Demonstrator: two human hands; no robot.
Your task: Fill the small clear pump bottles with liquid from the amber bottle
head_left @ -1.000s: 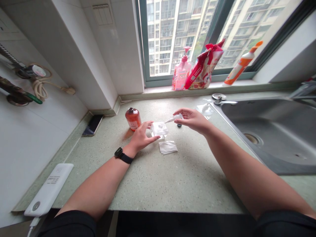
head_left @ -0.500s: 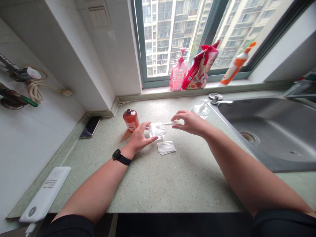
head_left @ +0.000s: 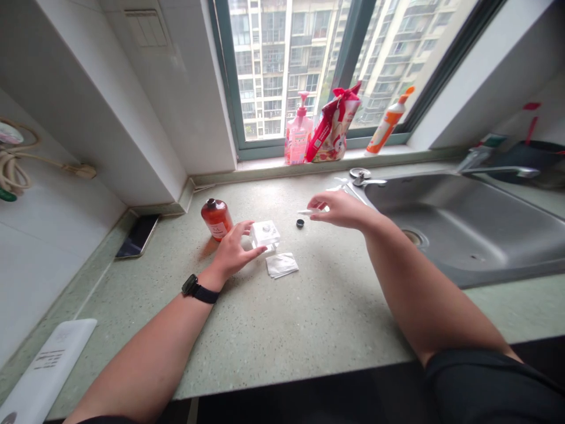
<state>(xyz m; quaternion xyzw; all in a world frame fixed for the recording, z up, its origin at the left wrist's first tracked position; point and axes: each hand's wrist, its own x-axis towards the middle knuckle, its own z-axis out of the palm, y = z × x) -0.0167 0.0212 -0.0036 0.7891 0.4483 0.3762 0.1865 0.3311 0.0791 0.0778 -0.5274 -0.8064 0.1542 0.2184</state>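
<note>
My left hand [head_left: 232, 250] is wrapped around the side of a clear square bottle [head_left: 265, 233], which stands on the counter with its small neck uncovered. To the right, my right hand [head_left: 338, 207] pinches a slender white pump head [head_left: 305, 212], partly hidden by the fingers, its tip pointing left. A small black cap [head_left: 300, 224] lies on the counter just below that tip. Behind my left hand is an amber bottle [head_left: 216, 221] with a pale label and dark neck. A folded white tissue [head_left: 282, 265] lies in front of the clear bottle.
A metal sink [head_left: 459, 218] takes up the right side. Another white pump bottle [head_left: 341, 183] is mostly hidden behind my right hand. A phone [head_left: 138, 237] and a white power bank [head_left: 48, 368] lie left. Pink pump bottle [head_left: 298, 138], red bag [head_left: 334, 129] and orange-white bottle [head_left: 388, 125] line the sill.
My right hand has drawn the white pump head away from the clear bottle's top, to the right. The black cap now shows. My view has turned right.
</note>
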